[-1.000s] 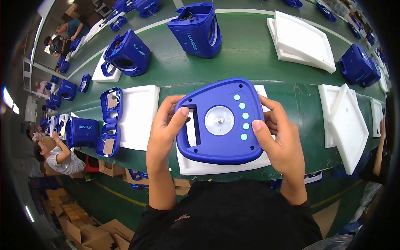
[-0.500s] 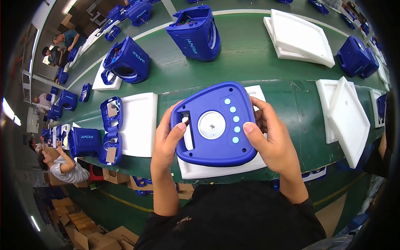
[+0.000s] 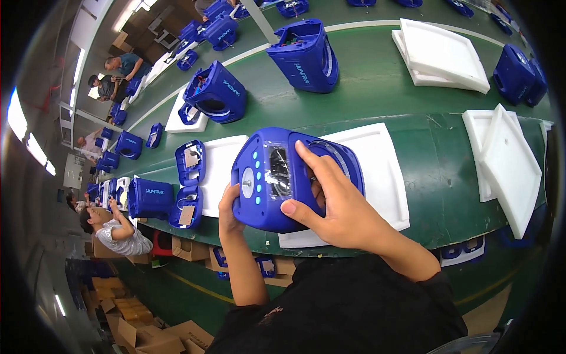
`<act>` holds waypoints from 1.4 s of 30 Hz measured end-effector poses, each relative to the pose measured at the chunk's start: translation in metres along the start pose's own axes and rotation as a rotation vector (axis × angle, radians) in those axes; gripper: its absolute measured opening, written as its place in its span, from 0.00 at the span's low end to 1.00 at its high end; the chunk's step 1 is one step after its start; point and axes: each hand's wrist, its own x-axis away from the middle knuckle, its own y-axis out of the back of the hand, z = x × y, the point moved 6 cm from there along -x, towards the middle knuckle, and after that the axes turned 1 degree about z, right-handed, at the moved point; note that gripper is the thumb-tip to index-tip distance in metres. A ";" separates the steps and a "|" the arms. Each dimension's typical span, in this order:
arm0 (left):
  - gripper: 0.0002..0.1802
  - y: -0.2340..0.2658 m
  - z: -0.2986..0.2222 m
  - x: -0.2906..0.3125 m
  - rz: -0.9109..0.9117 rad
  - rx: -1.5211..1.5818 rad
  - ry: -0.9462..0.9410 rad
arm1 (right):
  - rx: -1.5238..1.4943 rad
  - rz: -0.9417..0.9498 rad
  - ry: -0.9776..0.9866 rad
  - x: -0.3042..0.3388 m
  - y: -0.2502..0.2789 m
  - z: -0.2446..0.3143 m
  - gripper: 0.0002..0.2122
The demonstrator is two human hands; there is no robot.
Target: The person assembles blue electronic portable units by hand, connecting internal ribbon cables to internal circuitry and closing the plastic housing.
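A blue plastic device housing (image 3: 274,215) is held tilted above the near bench, its side with a round opening turned to the right. Light-blue round buttons and a silver disc with a shaft show on its left-facing panel, beside a dark window under clear film. My left hand (image 3: 229,213) grips the handle end at the left; most of its fingers are hidden by the housing. With thumb and index finger spread over the body, my right hand (image 3: 339,206) clasps the right side. Underneath lies a white foam tray (image 3: 386,177).
Left of me, blue shell halves (image 3: 187,207) lie beside another foam tray (image 3: 227,144) and a blue housing (image 3: 150,197). More housings (image 3: 303,59) stand across the green bench (image 3: 362,65). Stacked foam trays (image 3: 510,171) lie at the right. A seated person (image 3: 124,236) works at far left.
The housing has turned from its button panel facing me to showing its side, and shifted slightly left. My right hand has moved over its body; the whole view has swung left.
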 end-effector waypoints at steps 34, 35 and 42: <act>0.18 -0.152 0.033 -0.033 0.167 -0.667 -0.333 | -0.183 -0.735 0.078 -0.088 0.299 -0.073 0.31; 0.18 -0.143 0.044 -0.031 0.136 -0.643 -0.336 | -0.202 -0.748 0.060 -0.099 0.322 -0.086 0.28; 0.07 -0.109 0.116 -0.040 0.064 -0.762 -0.592 | -0.475 -0.627 -0.099 -0.141 0.425 -0.169 0.27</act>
